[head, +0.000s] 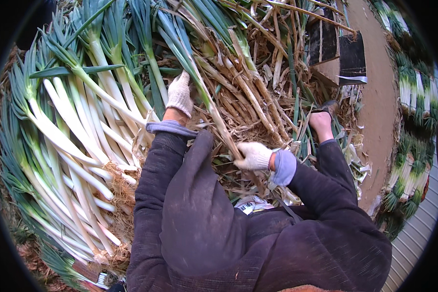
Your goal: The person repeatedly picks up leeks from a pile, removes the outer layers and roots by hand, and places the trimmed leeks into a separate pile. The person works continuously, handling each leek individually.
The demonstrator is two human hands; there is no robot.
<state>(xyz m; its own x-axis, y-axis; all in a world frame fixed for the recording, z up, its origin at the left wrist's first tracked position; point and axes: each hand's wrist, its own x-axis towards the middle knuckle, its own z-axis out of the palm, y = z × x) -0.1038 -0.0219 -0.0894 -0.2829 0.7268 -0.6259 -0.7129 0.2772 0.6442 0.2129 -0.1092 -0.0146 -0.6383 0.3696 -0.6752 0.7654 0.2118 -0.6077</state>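
Observation:
My right hand (254, 156), in a white knit glove, grips the root end of a single leek (214, 111) still wrapped in brown dry outer leaves. The leek slants up and left to its green top. My left hand (180, 94), gloved too, is beside the leek's green upper part; its fingers are partly hidden, so its hold is unclear. To the left lies a large heap of leeks (84, 124) with bare white stems, roots towards me and green leaves pointing away. Beyond my right hand is a pile of leeks in dry brown husks (250, 96).
Loose husks and leaf scraps (273, 73) cover the ground ahead. My bare-ankled foot (319, 122) rests at the right, near a dark box-like object (325, 43). Past a strip of brown ground (377, 106), tied leek bundles (410, 168) stand along the right edge.

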